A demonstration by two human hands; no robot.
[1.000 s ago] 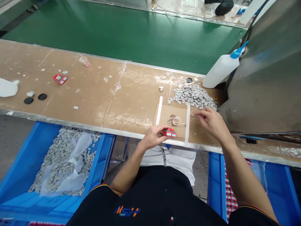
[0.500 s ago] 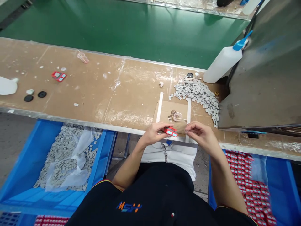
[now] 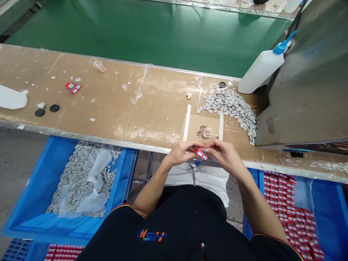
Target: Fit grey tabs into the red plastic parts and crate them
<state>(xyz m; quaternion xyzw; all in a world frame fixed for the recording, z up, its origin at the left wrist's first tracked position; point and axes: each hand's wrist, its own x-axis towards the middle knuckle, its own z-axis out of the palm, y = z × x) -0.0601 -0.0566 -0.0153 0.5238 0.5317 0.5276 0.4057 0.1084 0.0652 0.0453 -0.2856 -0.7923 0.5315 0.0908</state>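
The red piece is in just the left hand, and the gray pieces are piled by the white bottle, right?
Not quite. The head view shows the red piece held between both hands, the left hand and the right hand, not the left alone. The gray pieces are piled by the white bottle.

Past the right hand (image 3: pixel 224 156) the way's jammed: grey tile pile (image 3: pixel 231 107), squeeze bottle (image 3: pixel 261 70), steel housing (image 3: pixel 301 83)! Leftward of the left hand (image 3: pixel 179 152), the counter (image 3: pixel 122 98) runs long, out to two black discs (image 3: pixel 54 108)!

The right hand (image 3: pixel 224 156) has moved onto the red piece (image 3: pixel 200 153).
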